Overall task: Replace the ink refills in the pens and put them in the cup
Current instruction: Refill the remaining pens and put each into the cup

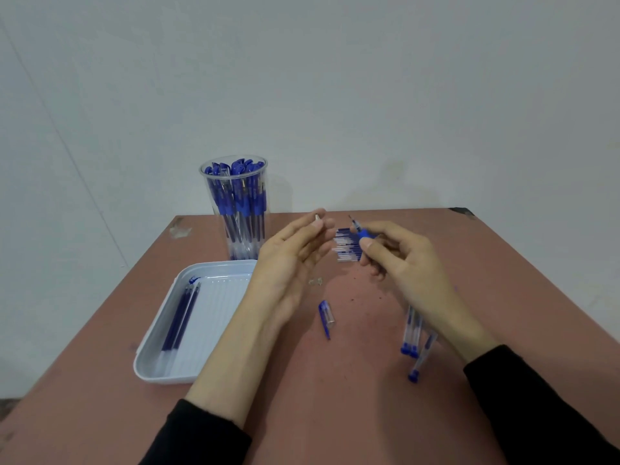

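Could easily fumble the small metal tip [317,217] pinched in the left hand [292,260], held apart from the right hand [402,260] gripping the open pen [361,234] at mid-frame, or screw it on crooked, leaving that pen unfit for the cup [203,172] standing left of centre on the counter [369,380].

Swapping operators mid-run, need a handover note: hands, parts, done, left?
Left hand pinches the metal tip. Right hand grips the open pen, refill point showing.
Cap lies between the wrists; new refills behind the hands; old refills in the tray; loose pens by the right wrist.
Done: capped pens in the cup.
Left: likely screw tip on, cap it, cup it, then the loose pens.
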The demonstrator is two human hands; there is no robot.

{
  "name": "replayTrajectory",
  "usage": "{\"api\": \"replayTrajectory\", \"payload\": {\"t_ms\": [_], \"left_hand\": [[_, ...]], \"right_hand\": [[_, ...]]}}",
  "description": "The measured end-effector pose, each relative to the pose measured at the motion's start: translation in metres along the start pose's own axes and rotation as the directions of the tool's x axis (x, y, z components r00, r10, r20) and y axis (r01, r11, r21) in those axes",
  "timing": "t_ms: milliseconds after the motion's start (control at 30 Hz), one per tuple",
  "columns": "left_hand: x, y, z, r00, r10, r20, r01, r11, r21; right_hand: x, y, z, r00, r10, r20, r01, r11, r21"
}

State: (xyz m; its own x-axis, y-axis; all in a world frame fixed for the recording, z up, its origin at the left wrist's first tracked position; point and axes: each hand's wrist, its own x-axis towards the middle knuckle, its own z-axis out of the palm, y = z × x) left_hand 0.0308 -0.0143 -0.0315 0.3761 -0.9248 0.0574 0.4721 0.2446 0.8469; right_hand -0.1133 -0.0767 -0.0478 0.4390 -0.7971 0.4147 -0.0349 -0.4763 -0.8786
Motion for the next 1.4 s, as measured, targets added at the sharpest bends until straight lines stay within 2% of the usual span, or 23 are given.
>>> {"api": "replayTrajectory", "payload": {"t_ms": [233,400,500,567,767,933,1000,1233,1400], "left_hand": [[0.0004,-0.0022,-0.0023,0.994,-0.089,0.059,0.095,0.990,-0.105],[0.0021,-0.0074,-0.0018,0.994,-0.080,0.070,0.077,0.996,0.040],[0.0020,-0.0089,-0.0024,0.999,-0.030,0.038,0.025,0.991,0.133],[0.0031,-0.0074,-0.0033,1.000,0.011,0.014,-0.013,0.991,0.136],[0.0034,-0.0059,-0.0046,1.000,0.022,0.015,-0.023,0.996,0.081],[0.0037,-0.0015,-0.0041,0.999,-0.037,0.021,0.040,0.989,-0.141],[0.0038,-0.0011,-0.0044,0.999,-0.044,0.030,0.049,0.985,-0.164],[0.0016,-0.0053,-0.0043,0.998,-0.008,0.068,0.005,0.999,0.040],[0.0019,-0.0057,-0.0043,0.993,0.102,0.054,-0.110,0.977,0.184]], "right_hand": [[-0.0044,0.0001,0.0057,0.996,-0.093,0.007,0.093,0.985,-0.146],[-0.0042,0.0015,0.0059,0.995,-0.104,-0.007,0.100,0.976,-0.193],[-0.0042,0.0020,0.0055,0.992,-0.125,-0.028,0.116,0.969,-0.220],[-0.0045,0.0023,0.0061,0.992,-0.123,-0.034,0.112,0.967,-0.229],[-0.0043,0.0021,0.0058,0.992,-0.111,-0.055,0.096,0.970,-0.223],[-0.0031,0.0009,0.0042,0.991,-0.105,-0.081,0.088,0.977,-0.197],[-0.0039,-0.0007,0.0040,0.989,-0.122,-0.084,0.105,0.977,-0.184],[-0.0053,-0.0046,0.0043,0.989,-0.135,-0.057,0.123,0.975,-0.184],[-0.0056,-0.0039,0.0027,0.986,-0.152,-0.072,0.133,0.966,-0.222]]}}
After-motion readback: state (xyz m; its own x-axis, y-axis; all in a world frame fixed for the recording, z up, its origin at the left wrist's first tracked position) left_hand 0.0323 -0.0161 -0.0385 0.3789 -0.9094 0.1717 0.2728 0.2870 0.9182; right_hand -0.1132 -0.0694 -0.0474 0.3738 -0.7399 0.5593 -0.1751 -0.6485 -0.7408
